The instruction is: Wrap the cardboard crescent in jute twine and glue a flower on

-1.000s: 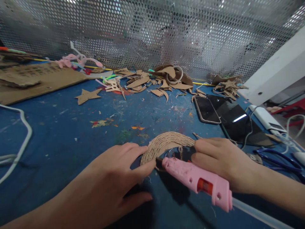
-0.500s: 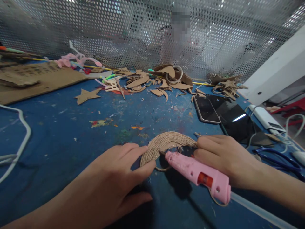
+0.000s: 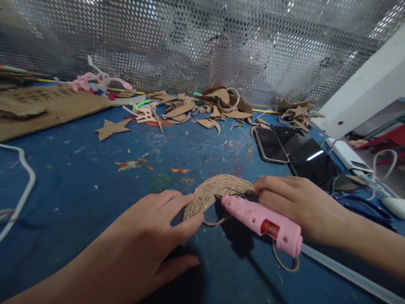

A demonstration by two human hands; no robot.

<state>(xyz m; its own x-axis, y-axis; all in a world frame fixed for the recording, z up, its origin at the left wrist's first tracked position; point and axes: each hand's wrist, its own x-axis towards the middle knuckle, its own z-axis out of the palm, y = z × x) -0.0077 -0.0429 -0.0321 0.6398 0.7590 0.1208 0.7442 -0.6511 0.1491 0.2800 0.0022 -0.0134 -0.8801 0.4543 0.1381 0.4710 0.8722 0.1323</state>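
Twine-lined cardboard arc (image 3: 218, 183), lower centre of frame, likely light, stiffish, best held by outer rim (inner side perhaps sticky), steadied under spread left hand (image 3: 155, 226), near pink glue gun (image 3: 247, 213) gripped in closed fingers of right hand (image 3: 294, 204).

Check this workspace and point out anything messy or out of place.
A stray loop of twine shows below the rear of the pink glue gun, unlike the neat rows on the twine-covered arc. Paint stains mar the blue table, and cardboard scraps lie jumbled along the perforated screen.
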